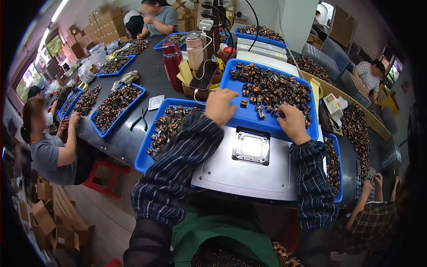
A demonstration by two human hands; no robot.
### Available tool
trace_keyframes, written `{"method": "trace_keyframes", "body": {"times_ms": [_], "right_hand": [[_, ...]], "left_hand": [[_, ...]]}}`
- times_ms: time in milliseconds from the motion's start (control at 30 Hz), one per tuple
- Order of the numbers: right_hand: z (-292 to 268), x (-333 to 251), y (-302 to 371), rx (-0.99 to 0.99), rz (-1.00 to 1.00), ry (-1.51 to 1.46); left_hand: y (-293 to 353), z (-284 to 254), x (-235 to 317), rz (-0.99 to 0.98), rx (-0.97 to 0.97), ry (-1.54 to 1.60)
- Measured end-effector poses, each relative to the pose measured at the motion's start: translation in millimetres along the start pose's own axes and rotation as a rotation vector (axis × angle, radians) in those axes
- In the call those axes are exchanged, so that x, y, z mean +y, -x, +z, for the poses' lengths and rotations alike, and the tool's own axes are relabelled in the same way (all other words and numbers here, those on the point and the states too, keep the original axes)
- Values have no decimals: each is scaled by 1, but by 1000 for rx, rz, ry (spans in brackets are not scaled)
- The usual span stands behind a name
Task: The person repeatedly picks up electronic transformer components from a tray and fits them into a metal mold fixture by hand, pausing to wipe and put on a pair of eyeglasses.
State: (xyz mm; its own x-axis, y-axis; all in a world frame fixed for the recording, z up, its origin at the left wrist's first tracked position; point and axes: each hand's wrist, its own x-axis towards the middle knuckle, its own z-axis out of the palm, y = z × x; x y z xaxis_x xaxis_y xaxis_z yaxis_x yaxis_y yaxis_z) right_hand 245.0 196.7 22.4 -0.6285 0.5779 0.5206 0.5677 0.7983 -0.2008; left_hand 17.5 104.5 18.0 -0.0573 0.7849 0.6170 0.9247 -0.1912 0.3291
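A blue tray (235, 123) holds a heap of small dark parts with copper windings, like coils (284, 91); it sits tilted over the back of a silver metal machine. My left hand (220, 107) is over the tray's left edge, its thumb apart from the bent fingers and nothing visible in it. At the heap's near right, my right hand (293, 123) has thumb and fingers apart, fingertips close to the coils; whether they touch one I cannot tell. Between my forearms, a square metal fixture plate (251, 147) with corner screws is set into the machine top (213, 167).
Blue trays of coils stand left (141, 158) and right (340, 178) of the machine. Further left lie pliers (139, 120) and a metal plate (155, 103). Behind stand a red flask (172, 66), a beige flask (194, 49) and a phone (204, 75). Co-workers sit around the table.
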Motion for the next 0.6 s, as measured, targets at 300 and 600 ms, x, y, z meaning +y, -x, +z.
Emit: {"method": "trace_keyframes", "body": {"times_ms": [300,600], "right_hand": [[-24,4,7,89,241,-614],[-15,-44,28,-203,80,-857]], "left_hand": [[-17,34,7,-37,-182,-72],[-25,29,24,-8,-260,73]]}}
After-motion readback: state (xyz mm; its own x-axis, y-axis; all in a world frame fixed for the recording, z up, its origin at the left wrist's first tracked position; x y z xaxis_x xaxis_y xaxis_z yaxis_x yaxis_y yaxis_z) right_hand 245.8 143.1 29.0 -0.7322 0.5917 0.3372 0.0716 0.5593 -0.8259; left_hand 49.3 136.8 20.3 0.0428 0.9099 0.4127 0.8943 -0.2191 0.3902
